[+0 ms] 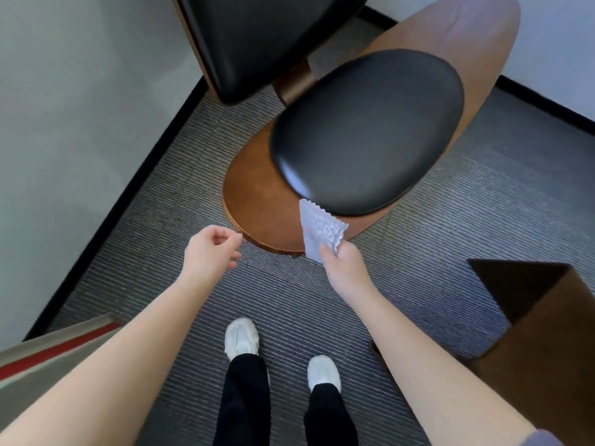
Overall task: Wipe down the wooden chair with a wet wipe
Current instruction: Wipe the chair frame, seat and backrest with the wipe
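Note:
A wooden chair (257, 204) with a curved brown plywood seat, a black oval seat cushion (367, 130) and a black back cushion (267, 40) stands in a corner. My right hand (341, 262) pinches a white wet wipe packet (318, 231) with zigzag edges, held just above the seat's front wooden edge. My left hand (212, 249) hovers to the left of the seat's front edge, fingers loosely curled, holding nothing.
Grey striped carpet (289, 300) covers the floor, with white walls and black skirting around the corner. A dark brown wooden piece of furniture (541, 333) stands at the right. A grey and red edge (54, 352) shows at the lower left. My feet in white shoes are below.

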`<state>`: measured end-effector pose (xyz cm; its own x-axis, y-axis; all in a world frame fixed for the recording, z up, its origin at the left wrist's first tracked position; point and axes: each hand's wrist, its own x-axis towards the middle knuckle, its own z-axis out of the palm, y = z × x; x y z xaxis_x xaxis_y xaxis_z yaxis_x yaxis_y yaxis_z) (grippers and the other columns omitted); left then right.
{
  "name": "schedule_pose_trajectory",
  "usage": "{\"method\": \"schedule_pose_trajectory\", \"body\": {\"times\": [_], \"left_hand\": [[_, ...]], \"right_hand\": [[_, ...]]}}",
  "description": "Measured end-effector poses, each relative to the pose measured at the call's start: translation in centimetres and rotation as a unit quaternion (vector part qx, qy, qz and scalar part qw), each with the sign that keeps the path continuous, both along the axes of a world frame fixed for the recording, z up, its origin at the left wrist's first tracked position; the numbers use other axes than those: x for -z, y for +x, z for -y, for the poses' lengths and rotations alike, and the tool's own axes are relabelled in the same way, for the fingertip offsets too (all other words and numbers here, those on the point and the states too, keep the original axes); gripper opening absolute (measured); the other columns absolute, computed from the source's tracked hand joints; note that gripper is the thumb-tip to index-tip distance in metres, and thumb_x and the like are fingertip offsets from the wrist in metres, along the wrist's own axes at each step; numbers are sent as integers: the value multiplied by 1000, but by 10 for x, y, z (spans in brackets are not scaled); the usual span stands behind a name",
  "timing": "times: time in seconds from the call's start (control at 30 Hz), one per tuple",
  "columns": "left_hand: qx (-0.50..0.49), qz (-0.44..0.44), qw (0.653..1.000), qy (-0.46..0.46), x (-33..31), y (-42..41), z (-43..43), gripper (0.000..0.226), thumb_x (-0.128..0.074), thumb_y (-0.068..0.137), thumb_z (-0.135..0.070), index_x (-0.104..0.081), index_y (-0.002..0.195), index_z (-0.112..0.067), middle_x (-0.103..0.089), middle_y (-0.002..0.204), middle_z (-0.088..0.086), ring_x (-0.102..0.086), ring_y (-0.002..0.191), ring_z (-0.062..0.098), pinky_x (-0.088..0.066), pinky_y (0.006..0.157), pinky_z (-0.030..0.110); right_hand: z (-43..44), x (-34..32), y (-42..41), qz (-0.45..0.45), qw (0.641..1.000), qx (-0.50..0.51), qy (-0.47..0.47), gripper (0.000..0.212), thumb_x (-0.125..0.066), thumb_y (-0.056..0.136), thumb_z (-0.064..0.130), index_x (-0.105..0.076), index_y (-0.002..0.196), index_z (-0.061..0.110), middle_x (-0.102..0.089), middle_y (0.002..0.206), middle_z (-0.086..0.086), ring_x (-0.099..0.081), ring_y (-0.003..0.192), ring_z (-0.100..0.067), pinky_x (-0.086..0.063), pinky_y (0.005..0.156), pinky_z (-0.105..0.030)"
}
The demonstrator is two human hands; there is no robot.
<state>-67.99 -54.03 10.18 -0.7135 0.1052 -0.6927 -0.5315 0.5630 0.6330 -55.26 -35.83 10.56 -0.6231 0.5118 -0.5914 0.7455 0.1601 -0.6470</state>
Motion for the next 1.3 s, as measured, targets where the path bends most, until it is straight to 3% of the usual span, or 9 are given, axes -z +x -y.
{"method": "schedule_pose_trajectory", "body": {"times": [0.07,0.13,0.23,0.33,0.5,0.8,0.9,1.07,1.3], "left_hand": [[-6,-9,1000,-9,10,-14,2,20,-66,90,-25,-61,103,-10,-68,95,7,-68,80,17,-59,76,36],[2,4,1000,-8,18,-26,-1,38,-62,93,-27,-55,124,-7,-64,109,6,-68,89,17,-58,78,35],[13,58,998,22,28,-40,-8,48,-55,98,-28,-46,138,-3,-61,124,9,-69,93,19,-57,68,27],[24,93,994,43,29,-45,-13,44,-54,99,-24,-49,135,0,-65,120,13,-71,90,23,-58,71,29],[12,131,990,60,21,-43,-17,45,-53,99,-12,-42,138,6,-67,112,22,-70,89,25,-56,78,31],[-40,148,986,70,27,-43,-18,44,-54,98,-8,-42,138,7,-63,121,21,-68,100,28,-56,83,34],[-48,153,984,74,32,-42,-21,24,-50,100,-6,-54,120,5,-65,117,20,-68,99,28,-55,89,38],[-66,146,985,70,28,-42,-26,14,-47,100,-5,-56,91,-9,-66,112,17,-67,99,28,-55,90,40],[-80,138,985,70,25,-41,-30,15,-45,101,-3,-53,110,6,-63,117,19,-65,100,30,-54,90,41]], "right_hand": [[14,16,-4,-12,996,-74,57,16,-42,102,21,-57,101,17,-60,84,9,-56,76,-6,-42,63,-23],[26,37,-3,-32,979,-186,72,34,-41,100,16,-51,131,20,-56,132,6,-51,123,-10,-43,100,-25],[35,50,0,12,938,-303,166,58,-40,99,14,-22,154,15,-16,162,2,-4,151,-14,-7,122,-40],[31,43,4,-18,927,-315,202,61,-31,94,13,-22,154,12,-13,162,2,-1,151,-15,1,123,-41],[-17,20,15,-53,988,52,136,55,-38,99,3,-30,152,15,-29,155,10,-21,148,-12,-16,121,-30],[23,50,6,7,939,-307,155,59,-37,101,18,-17,156,16,-14,163,-1,-6,150,-14,-5,122,-34],[24,55,-6,-8,921,-320,223,55,-38,100,31,-27,153,23,-31,154,0,-22,143,-17,-15,118,-40],[22,64,-12,-10,948,-303,96,57,-27,105,31,-4,156,22,1,163,9,15,147,-4,13,120,-36],[-55,88,2,104,970,-183,121,52,-11,103,47,-20,151,29,-23,152,18,-13,147,-17,-9,120,-50]]}}
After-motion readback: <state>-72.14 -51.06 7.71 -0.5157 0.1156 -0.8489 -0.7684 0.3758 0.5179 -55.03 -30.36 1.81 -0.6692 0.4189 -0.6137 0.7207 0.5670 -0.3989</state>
